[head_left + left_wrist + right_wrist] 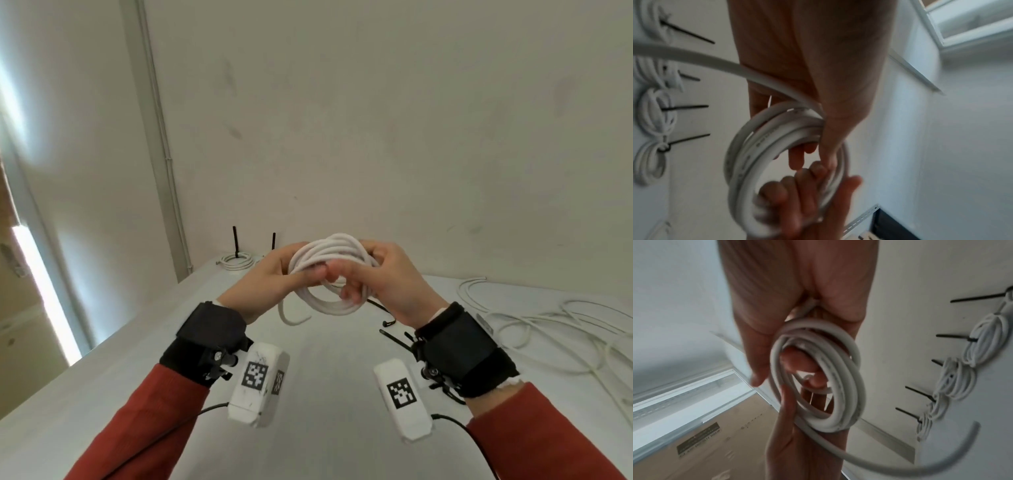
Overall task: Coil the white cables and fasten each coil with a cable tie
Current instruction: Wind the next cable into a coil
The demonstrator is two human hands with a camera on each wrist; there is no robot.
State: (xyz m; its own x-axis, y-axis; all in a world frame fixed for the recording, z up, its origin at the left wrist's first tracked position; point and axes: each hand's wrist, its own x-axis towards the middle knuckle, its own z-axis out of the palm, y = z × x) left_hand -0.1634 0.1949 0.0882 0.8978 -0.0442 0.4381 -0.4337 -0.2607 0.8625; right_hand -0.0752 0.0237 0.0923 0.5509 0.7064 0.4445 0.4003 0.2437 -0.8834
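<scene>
We held the white coil (334, 248) up over the table (325, 363). Our left hand (267, 287) & right hand (394, 284) both gripped its loops, fingers curled thru.

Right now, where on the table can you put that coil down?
The table is bare left of the left hand, out to its edge, and between the wrists. Crowded on the right: loose cables and black ties by the right hand. Tied coils sit at the far left corner.
</scene>
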